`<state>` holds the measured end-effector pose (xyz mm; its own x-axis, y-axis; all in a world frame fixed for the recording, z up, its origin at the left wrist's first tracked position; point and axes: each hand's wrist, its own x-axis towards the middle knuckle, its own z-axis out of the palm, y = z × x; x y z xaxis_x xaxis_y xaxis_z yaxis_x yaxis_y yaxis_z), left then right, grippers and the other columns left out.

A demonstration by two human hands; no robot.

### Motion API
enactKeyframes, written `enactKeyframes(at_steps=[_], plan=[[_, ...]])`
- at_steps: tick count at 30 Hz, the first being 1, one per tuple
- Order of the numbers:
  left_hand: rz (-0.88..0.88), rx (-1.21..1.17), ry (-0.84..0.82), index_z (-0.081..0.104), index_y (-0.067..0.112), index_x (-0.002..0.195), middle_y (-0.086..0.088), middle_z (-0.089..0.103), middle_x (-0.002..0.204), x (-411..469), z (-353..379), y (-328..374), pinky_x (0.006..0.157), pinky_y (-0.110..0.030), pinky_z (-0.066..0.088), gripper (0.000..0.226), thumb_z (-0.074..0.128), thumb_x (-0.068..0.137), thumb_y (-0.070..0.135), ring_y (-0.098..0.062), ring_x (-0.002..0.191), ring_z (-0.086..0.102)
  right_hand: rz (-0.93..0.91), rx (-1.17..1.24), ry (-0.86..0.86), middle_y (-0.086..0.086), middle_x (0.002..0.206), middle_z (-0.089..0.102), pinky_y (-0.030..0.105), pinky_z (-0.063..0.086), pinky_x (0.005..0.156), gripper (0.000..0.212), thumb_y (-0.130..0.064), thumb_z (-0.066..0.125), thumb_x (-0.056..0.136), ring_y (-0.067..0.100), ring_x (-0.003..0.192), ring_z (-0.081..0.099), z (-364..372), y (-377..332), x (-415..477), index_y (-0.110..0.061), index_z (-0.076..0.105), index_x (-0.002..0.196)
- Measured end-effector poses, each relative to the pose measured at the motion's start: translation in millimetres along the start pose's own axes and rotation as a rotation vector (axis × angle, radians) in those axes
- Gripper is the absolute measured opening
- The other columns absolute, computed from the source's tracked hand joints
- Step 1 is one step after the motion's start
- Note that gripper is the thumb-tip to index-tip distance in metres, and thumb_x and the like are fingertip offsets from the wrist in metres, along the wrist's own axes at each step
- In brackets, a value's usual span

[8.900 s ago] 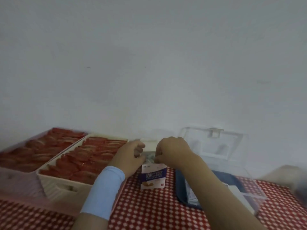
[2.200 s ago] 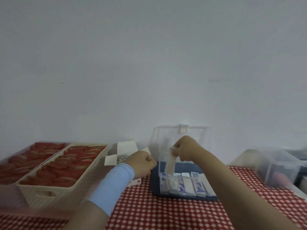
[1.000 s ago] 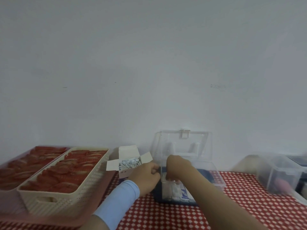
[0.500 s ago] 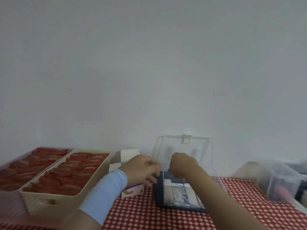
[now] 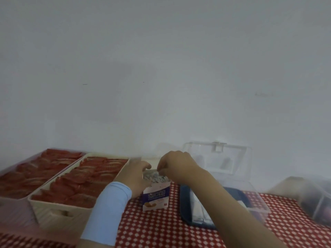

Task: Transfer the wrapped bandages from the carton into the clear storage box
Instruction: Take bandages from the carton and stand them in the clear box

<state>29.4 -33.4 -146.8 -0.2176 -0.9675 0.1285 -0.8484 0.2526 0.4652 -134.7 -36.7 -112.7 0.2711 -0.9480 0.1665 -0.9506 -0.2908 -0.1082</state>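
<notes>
The small white and purple carton (image 5: 156,196) stands open on the red checked cloth, with several wrapped bandages (image 5: 154,176) showing at its top. My left hand (image 5: 136,173) grips the carton's left side. My right hand (image 5: 176,167) hovers over the carton's mouth, fingertips pinched on a bandage there. Just right of the carton sits the clear storage box (image 5: 258,203), which has a dark blue floor and its lid (image 5: 217,158) raised against the wall. White wrapped bandages (image 5: 198,204) lie inside it, partly hidden by my right forearm.
Two cream baskets (image 5: 53,210) filled with red packets stand at the left on a pink tray. Another clear container (image 5: 315,199) sits at the far right. A white wall rises right behind everything.
My right hand has moved left from the storage box to the carton's open top. My left hand has stayed at the carton.
</notes>
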Motion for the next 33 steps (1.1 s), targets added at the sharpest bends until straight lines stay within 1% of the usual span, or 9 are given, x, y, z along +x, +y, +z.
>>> enactKeyframes(at_steps=[4, 10, 13, 17, 20, 24, 27, 30, 33], plan=[[0.011, -0.101, -0.032, 0.043, 0.021, 0.144, -0.001, 0.053, 0.138, 5, -1, -3, 0.097, -0.025, 0.046, 0.064, 0.073, 0.087, 0.017, -0.015, 0.113, 0.057, 0.041, -0.068, -0.05, -0.006, 0.093, 0.073, 0.035, 0.049, 0.09, 0.021, -0.041, 0.066, 0.09, 0.015, 0.088, 0.065, 16, -8, 10, -0.025, 0.077, 0.098], [0.01, -0.184, -0.068, 0.045, 0.024, 0.142, 0.002, 0.054, 0.134, 16, 0, -15, 0.09, -0.024, 0.047, 0.067, 0.076, 0.082, 0.019, -0.013, 0.107, 0.058, 0.051, -0.078, -0.055, -0.007, 0.095, 0.071, 0.035, 0.053, 0.086, 0.014, -0.034, 0.065, 0.092, 0.015, 0.087, 0.065, 31, -13, 23, -0.03, 0.076, 0.101], [0.025, -0.17, -0.043, 0.051, 0.026, 0.137, 0.004, 0.056, 0.132, 18, -1, -18, 0.091, -0.024, 0.045, 0.054, 0.07, 0.087, 0.024, -0.012, 0.108, 0.058, 0.081, -0.055, -0.037, -0.007, 0.092, 0.07, 0.034, 0.052, 0.087, 0.014, -0.031, 0.064, 0.091, 0.015, 0.086, 0.064, 34, -12, 23, -0.031, 0.077, 0.097], [0.031, -0.128, 0.017, 0.063, 0.027, 0.126, 0.002, 0.057, 0.131, 19, 0, -20, 0.09, -0.022, 0.04, 0.033, 0.063, 0.093, 0.023, -0.014, 0.115, 0.056, 0.096, -0.05, 0.034, -0.002, 0.089, 0.064, 0.034, 0.056, 0.081, 0.019, -0.033, 0.06, 0.093, 0.016, 0.078, 0.064, 43, -12, 22, -0.023, 0.076, 0.096], [0.032, -0.131, 0.05, 0.068, 0.029, 0.117, 0.004, 0.057, 0.124, 21, 1, -21, 0.086, -0.022, 0.04, 0.026, 0.064, 0.093, 0.022, -0.013, 0.109, 0.057, 0.106, -0.073, 0.038, -0.002, 0.085, 0.065, 0.031, 0.054, 0.074, 0.023, -0.039, 0.06, 0.093, 0.016, 0.075, 0.063, 46, -11, 21, -0.02, 0.073, 0.092], [0.066, -0.117, 0.079, 0.07, 0.026, 0.114, 0.005, 0.06, 0.112, 23, 3, -17, 0.073, -0.017, 0.039, 0.025, 0.062, 0.092, 0.017, -0.011, 0.097, 0.057, 0.043, -0.099, 0.097, -0.003, 0.095, 0.063, 0.031, 0.054, 0.078, 0.021, -0.039, 0.06, 0.094, 0.015, 0.08, 0.063, 42, -11, 20, -0.025, 0.074, 0.1], [0.064, -0.116, 0.071, 0.069, 0.022, 0.117, 0.004, 0.064, 0.113, 22, 4, -12, 0.078, -0.021, 0.044, 0.026, 0.059, 0.093, 0.016, -0.013, 0.096, 0.06, 0.034, -0.022, 0.119, -0.005, 0.098, 0.062, 0.032, 0.055, 0.08, 0.021, -0.039, 0.059, 0.095, 0.014, 0.082, 0.063, 40, -10, 20, -0.026, 0.073, 0.104], [0.044, -0.152, 0.062, 0.068, 0.022, 0.107, 0.004, 0.069, 0.105, 22, 5, -12, 0.086, -0.034, 0.054, 0.017, 0.059, 0.093, 0.02, -0.014, 0.094, 0.064, 0.07, 0.18, 0.193, -0.009, 0.093, 0.066, 0.031, 0.055, 0.077, 0.018, -0.038, 0.054, 0.099, 0.011, 0.082, 0.062, 35, -1, 19, -0.026, 0.066, 0.103], [0.053, -0.226, 0.126, 0.065, 0.03, 0.1, 0.014, 0.067, 0.097, 22, 6, -13, 0.084, -0.031, 0.054, 0.009, 0.061, 0.093, 0.033, -0.005, 0.091, 0.062, 0.05, 0.443, 0.288, -0.011, 0.088, 0.067, 0.027, 0.055, 0.072, 0.008, -0.033, 0.058, 0.099, 0.006, 0.076, 0.063, 33, 6, 16, -0.027, 0.065, 0.097]])
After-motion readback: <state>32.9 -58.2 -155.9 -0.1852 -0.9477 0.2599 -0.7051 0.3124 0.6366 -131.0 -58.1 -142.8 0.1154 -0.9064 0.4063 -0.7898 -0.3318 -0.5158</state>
